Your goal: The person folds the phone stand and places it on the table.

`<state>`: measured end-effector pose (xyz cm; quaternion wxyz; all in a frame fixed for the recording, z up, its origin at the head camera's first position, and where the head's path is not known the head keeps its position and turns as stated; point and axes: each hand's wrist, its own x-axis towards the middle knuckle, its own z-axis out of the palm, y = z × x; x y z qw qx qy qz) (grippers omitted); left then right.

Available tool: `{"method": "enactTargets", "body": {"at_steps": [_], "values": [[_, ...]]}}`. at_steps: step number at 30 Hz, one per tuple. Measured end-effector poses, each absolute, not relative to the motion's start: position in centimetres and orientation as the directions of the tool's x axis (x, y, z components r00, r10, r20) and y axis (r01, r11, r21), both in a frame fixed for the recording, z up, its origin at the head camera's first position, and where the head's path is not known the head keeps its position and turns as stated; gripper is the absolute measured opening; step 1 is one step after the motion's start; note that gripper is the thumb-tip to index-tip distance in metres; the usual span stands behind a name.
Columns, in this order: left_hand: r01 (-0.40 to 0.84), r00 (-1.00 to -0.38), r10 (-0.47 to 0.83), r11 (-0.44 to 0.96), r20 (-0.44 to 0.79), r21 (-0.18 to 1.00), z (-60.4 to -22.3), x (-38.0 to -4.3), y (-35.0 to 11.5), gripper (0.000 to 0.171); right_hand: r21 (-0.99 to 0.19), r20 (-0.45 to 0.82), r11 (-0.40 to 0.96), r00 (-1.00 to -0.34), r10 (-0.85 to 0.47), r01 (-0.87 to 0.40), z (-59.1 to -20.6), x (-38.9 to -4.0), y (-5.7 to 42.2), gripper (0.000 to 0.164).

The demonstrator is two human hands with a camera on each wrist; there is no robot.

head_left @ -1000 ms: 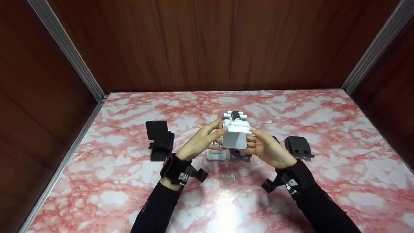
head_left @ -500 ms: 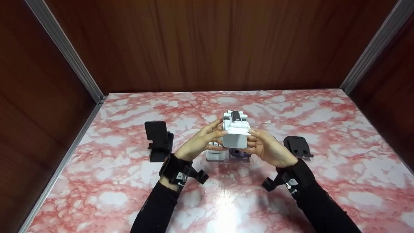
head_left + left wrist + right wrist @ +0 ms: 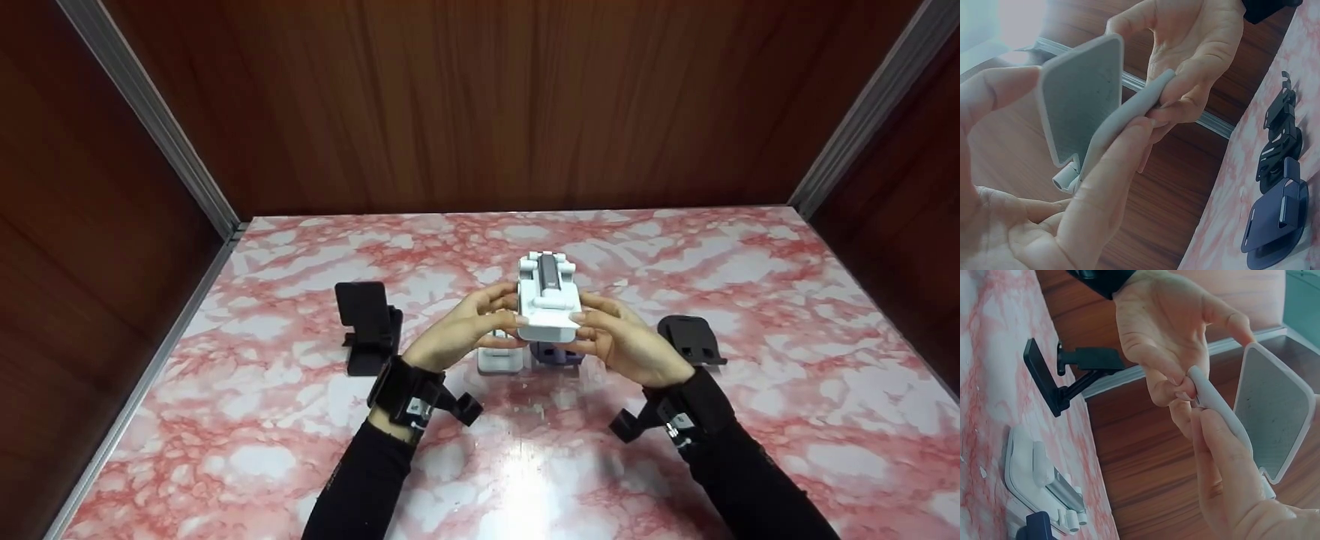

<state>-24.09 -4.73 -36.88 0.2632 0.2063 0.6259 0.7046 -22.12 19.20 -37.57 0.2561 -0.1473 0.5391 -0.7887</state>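
A white folding phone stand (image 3: 549, 300) is held up above the middle of the table, between both hands. My left hand (image 3: 469, 322) grips its left side, with the thumb on the near edge. From the right, my right hand (image 3: 626, 341) pinches the opposite side, its thumb near the same edge. In the left wrist view, the stand's grey-padded plate (image 3: 1081, 101) and its white base (image 3: 1126, 112) stand at an angle to each other, joined at a hinge. Fingers of both hands press along these two parts.
An unfolded black phone stand (image 3: 367, 330) stands on the left of the marbled table (image 3: 262, 457). Behind and below the hands are a white stand (image 3: 501, 361) and a dark purple one (image 3: 555, 355). Another black stand (image 3: 690, 339) lies at right. Wood panels (image 3: 480, 105) enclose the table.
The held stand's parts have folded closer together; its grey arm now shows longer and its lower plate is mostly covered. Both hands stay in nearly the same place, with fingers shifted slightly.
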Motion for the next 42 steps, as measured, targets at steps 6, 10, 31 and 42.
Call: {"method": "enactTargets", "body": {"at_steps": [6, 10, 31, 42], "values": [[-0.114, -0.783, 0.620, -0.063, -0.051, 0.991, -36.94, -24.16, -4.51, 0.065, -0.941, -0.019, -0.268, -0.820, -0.571, 0.209, -37.59, -22.10, 19.11, 0.063], [-0.118, -0.796, 0.603, -0.059, -0.058, 0.991, -36.94, -24.20, -4.38, 0.065, -0.948, -0.004, -0.259, -0.820, -0.572, 0.186, -37.77, -22.17, 19.03, 0.063], [-0.097, -0.843, 0.537, -0.084, -0.037, 0.992, -37.31, -24.51, -3.87, 0.062, -0.974, 0.021, -0.201, -0.847, -0.531, 0.101, -37.96, -22.27, 18.90, 0.067], [-0.096, -0.853, 0.521, -0.095, -0.033, 0.991, -37.61, -24.79, -4.11, 0.061, -0.974, 0.047, 0.176, -0.889, -0.455, -0.142, -37.77, -22.31, 19.18, 0.066]]}}
